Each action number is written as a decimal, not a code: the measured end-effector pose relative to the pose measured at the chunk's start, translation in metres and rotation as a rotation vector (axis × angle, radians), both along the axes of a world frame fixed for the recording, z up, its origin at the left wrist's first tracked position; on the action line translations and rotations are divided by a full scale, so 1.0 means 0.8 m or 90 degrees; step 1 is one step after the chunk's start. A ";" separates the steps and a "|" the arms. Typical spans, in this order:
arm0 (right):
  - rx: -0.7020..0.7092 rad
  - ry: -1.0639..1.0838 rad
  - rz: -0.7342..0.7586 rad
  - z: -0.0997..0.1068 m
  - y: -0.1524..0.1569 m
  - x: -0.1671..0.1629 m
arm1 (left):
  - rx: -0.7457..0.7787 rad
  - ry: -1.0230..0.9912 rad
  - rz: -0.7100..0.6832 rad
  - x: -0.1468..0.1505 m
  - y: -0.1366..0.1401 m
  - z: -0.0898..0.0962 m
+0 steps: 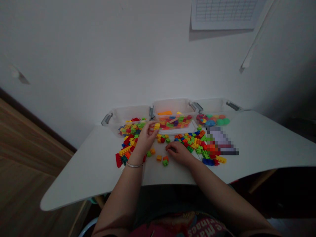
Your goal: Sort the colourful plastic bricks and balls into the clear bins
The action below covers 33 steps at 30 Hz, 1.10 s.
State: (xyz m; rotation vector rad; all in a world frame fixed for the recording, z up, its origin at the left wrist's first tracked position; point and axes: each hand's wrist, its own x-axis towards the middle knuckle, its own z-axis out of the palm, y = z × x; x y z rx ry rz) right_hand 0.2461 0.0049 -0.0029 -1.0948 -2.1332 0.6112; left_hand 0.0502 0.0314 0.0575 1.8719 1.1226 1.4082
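My left hand (pixel 147 135) is raised over the table, pinching a yellow toy building brick (pixel 157 126) between thumb and fingers. My right hand (pixel 179 152) is low over the tabletop, its fingers curled towards the thumb; whether anything is between the fingertips I cannot make out. Just left of it and nearer my body are an orange brick (pixel 159 158) and a green brick (pixel 165 163) with an orange one touching it. Beyond the hands sits a small group of yellow, red and green bricks (pixel 163 138).
Loose bricks spread in a left pile (pixel 125 149) and a right pile (pixel 195 141). Behind them stand a left clear bin (pixel 133 113), a middle bin (pixel 172 105) and a right bin (pixel 212 105), all holding coloured pieces. A pixelated flat object (pixel 221 140) lies right on the white table (pixel 259 141).
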 end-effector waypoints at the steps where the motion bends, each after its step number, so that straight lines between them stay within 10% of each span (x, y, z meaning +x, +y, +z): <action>1: 0.000 0.000 0.001 0.000 0.000 0.000 | 0.013 -0.026 -0.002 0.002 0.003 0.003; 13: -0.020 -0.007 -0.015 0.000 -0.001 0.002 | 0.212 0.078 0.133 0.036 0.060 0.056; 33: -0.013 -0.007 -0.005 0.001 0.001 0.002 | 0.148 0.686 0.180 0.075 0.071 0.080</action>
